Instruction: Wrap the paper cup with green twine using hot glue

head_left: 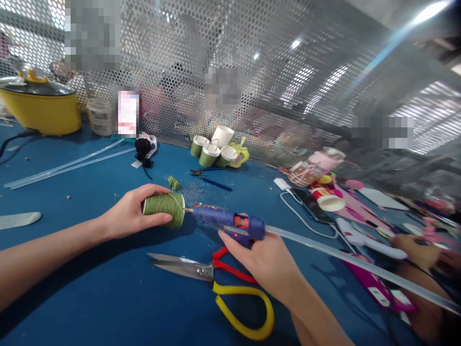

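My left hand (135, 209) is closed around a paper cup wrapped in green yarn (169, 209), lying on its side. In my right hand (266, 259) is a blue hot glue gun (219, 218) with a small red light showing. Its nozzle points left and reaches the cup's right rim; whether it touches I cannot tell. A long clear glue stick (324, 252) runs out of its back toward the lower right. Below the gun lie scissors (205, 269) with one red and one yellow handle. A small bundle of green yarn (174, 182) rests just behind the wrapped cup.
Several green-wrapped cups (209, 154) stand at the back beside blue-handled pliers (212, 179). Two glue sticks (72, 163), a phone (128, 113) and a yellow pot (41, 108) are at left. Another person's hand (414, 250) is at right, near a white glue gun (370, 240) and scattered things.
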A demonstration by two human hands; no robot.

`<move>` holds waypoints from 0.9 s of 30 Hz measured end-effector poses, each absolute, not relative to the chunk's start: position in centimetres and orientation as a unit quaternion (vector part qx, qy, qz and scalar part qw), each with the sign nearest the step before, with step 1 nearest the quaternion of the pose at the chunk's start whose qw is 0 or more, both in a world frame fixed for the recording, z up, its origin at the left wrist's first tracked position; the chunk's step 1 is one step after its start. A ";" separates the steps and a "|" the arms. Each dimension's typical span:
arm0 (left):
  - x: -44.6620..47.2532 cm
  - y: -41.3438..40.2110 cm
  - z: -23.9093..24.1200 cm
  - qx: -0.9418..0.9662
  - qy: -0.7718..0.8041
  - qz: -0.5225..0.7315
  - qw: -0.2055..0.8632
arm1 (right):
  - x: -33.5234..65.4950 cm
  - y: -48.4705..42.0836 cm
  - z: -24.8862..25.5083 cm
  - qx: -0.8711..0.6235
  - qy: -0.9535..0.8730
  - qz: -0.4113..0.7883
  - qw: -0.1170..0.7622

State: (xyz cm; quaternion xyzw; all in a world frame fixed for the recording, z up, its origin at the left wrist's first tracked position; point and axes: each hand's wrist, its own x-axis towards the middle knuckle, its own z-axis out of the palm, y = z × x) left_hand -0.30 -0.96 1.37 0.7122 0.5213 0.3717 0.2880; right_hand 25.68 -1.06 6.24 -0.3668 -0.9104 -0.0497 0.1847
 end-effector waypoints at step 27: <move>-0.4 -1.2 1.0 0.793 0.452 0.371 0.170 | 26.3 -0.8 5.6 -0.318 -0.923 -0.152 0.158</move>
